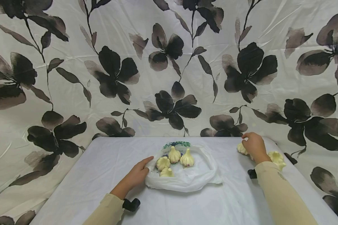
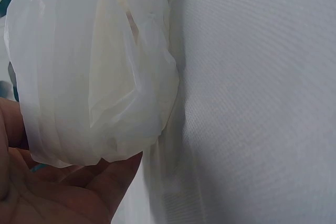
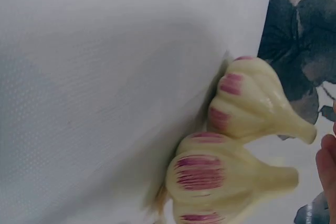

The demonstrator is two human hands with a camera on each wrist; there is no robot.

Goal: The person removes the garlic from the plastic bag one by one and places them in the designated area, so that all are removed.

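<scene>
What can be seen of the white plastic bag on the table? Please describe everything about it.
The white plastic bag looks thin, glossy and slightly see-through, with crinkled walls. A green leafy print shows at its far side, with some blue nearby. It sits low on the white-covered table, near the middle, its mouth open upward and its wall bunched in a loose ring. Four garlic bulbs lie inside. The left hand holds its left edge.

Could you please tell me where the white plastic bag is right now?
In the head view, the crumpled white plastic bag lies mid-way across the white-covered table, with the left hand holding its left edge and four cream-coloured garlic bulbs inside.
</scene>
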